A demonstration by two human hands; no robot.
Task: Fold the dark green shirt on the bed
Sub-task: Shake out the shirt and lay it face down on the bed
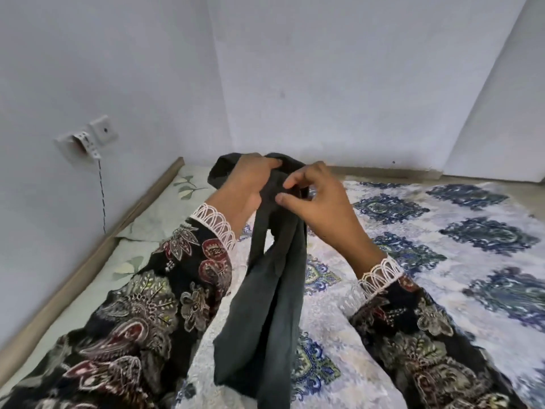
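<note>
The dark green shirt [265, 305] hangs bunched in front of me, held up above the bed [442, 261], its lower folds draping down toward the quilt. My left hand [244, 187] grips the shirt's top edge, fingers curled over the fabric. Just to its right, my right hand [318, 199] pinches the cloth with thumb and fingertips. Both hands sit close together at the top of the garment. Patterned dark sleeves with white lace cuffs cover my forearms.
A white quilt with blue medallions covers the bed. Pillows with leaf prints [165, 214] lie along the left wall. A wall socket with a plugged charger and cable [88, 143] hangs at left. Pale walls meet in a corner behind the bed.
</note>
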